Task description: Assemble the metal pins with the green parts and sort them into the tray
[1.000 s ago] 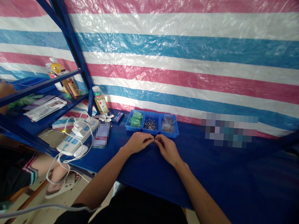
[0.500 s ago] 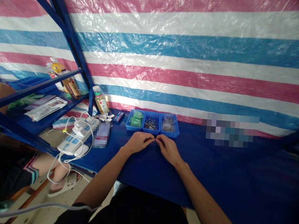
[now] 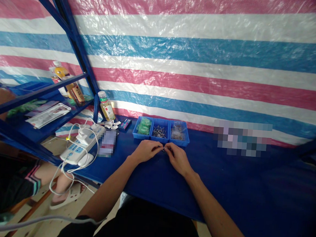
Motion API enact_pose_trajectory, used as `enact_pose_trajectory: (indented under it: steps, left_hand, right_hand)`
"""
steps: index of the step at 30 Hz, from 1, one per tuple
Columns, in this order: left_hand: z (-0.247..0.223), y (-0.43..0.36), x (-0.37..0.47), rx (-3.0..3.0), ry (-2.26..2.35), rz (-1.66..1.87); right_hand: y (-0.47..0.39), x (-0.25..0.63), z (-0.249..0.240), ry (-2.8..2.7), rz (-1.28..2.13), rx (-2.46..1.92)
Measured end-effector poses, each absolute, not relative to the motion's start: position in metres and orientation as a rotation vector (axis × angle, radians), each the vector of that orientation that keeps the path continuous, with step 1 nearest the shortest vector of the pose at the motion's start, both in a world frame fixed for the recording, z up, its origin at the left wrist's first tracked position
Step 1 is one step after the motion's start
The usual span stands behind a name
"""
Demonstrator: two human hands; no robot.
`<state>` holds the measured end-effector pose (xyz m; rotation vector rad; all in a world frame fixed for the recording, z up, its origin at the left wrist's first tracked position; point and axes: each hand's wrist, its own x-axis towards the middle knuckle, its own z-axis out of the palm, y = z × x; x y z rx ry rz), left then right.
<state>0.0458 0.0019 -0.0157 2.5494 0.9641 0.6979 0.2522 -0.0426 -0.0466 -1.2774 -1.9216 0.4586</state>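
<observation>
Just in front of three joined blue bins, my left hand (image 3: 148,151) and my right hand (image 3: 179,157) meet, each with thumb and fingertips pinched. A tiny thin piece shows between the fingertips, too small to name. The left bin (image 3: 141,135) has green plastic packets (image 3: 144,125) in it. Loose dark and silvery metal pieces (image 3: 159,131), long and thin like screws or pins, lie in the middle bin (image 3: 160,139). Clear plastic bags (image 3: 178,130) fill much of the right bin (image 3: 180,142).
A white power strip (image 3: 76,150) with tangled cables, a drink bottle (image 3: 106,106) and a small blue box (image 3: 125,124) stand left on the blue table (image 3: 224,182). Blurred-out items lie at the back right. Beyond the blue metal frame (image 3: 71,35), another person sits at the left.
My hands stay almost in the same place, fingertips still together. The fingers of my right hand have shifted very slightly at the tiny piece.
</observation>
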Motion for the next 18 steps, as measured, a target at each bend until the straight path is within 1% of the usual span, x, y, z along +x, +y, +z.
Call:
enact_pose_trajectory:
  steps: [18]
  left_hand:
    - [-0.0164,0.0032,0.0457,2.574,0.951,0.727]
  right_hand:
    - [-0.0437,0.2532,-0.0444,-1.899,0.461,-1.242]
